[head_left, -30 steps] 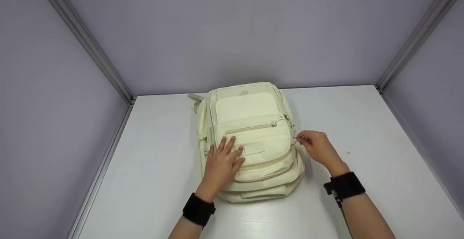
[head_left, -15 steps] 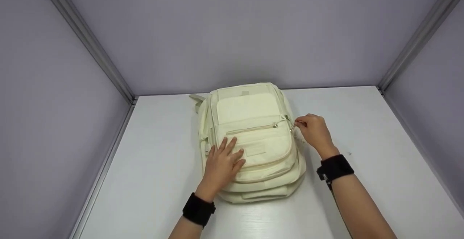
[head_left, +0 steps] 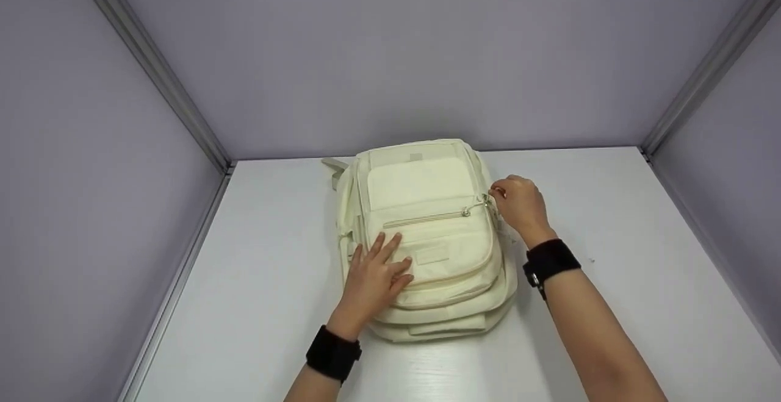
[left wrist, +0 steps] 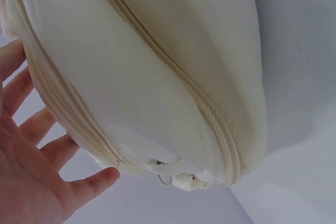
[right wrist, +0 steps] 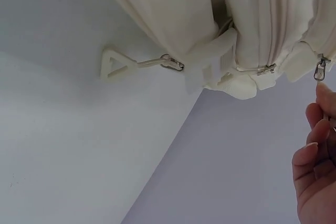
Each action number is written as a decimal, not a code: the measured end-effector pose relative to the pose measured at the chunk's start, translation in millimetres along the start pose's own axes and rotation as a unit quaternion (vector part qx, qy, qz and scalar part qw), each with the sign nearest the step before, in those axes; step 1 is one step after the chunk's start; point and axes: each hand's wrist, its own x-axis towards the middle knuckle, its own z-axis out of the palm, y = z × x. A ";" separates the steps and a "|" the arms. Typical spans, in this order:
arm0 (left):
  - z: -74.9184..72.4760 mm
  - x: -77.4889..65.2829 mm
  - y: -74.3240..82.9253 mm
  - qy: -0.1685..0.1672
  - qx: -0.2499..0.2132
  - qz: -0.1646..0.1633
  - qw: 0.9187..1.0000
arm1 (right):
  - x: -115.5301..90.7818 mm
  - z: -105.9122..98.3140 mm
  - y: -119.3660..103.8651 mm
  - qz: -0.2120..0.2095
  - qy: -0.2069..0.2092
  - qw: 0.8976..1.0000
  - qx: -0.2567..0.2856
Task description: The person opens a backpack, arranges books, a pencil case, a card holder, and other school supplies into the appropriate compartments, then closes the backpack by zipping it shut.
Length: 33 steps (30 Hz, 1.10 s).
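A cream backpack (head_left: 421, 185) lies front side up on the white table. My left hand (head_left: 369, 280) rests on its lower front panel, fingers spread. In the left wrist view the fingertips touch the panel beside a curved zipper (left wrist: 68, 93). At the bag's right edge my right hand (head_left: 521, 207) pinches a zipper pull; in the right wrist view its metal slider (right wrist: 320, 70) sits just above the thumb and finger. Most of the pull is hidden in the fingers. Two more zipper sliders and a triangular cream pull tab (right wrist: 115, 65) hang along the same side.
A strap (head_left: 334, 164) sticks out at the bag's upper left. A tiny pale scrap (head_left: 591, 260) lies on the table (head_left: 268, 255) to the right. Grey panels with metal corner posts enclose the back and both sides.
My right hand has moved up along the bag's right edge, pulling the zipper slider with it away from me. The left hand stays in place on the front panel.
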 end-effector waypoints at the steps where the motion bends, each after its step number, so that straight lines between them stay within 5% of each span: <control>1: -0.1 -0.2 -0.2 -0.001 -0.001 0.000 1.000 | 0.8 0.9 0.0 0.001 0.000 1.000 -0.002; 12: 1.4 -0.5 2.6 -0.003 -0.013 0.001 1.000 | 3.7 4.5 -1.9 0.030 0.006 0.999 -0.037; 16: 2.6 -0.3 2.4 0.016 -0.026 0.002 1.000 | 0.1 1.3 -2.5 0.038 -0.043 0.998 -0.006; 22: 3.1 -0.9 0.1 0.091 -0.074 -0.012 0.993 | -19.0 -8.0 -10.7 0.055 -0.135 0.989 0.024; 27: 1.5 -4.6 -1.5 0.128 -0.097 -0.091 0.983 | -45.9 -16.3 -16.3 0.054 -0.191 0.980 0.024; 33: -0.9 -12.9 -1.4 0.059 -0.176 -0.222 0.957 | -78.6 -21.6 -22.6 0.082 -0.239 0.967 0.039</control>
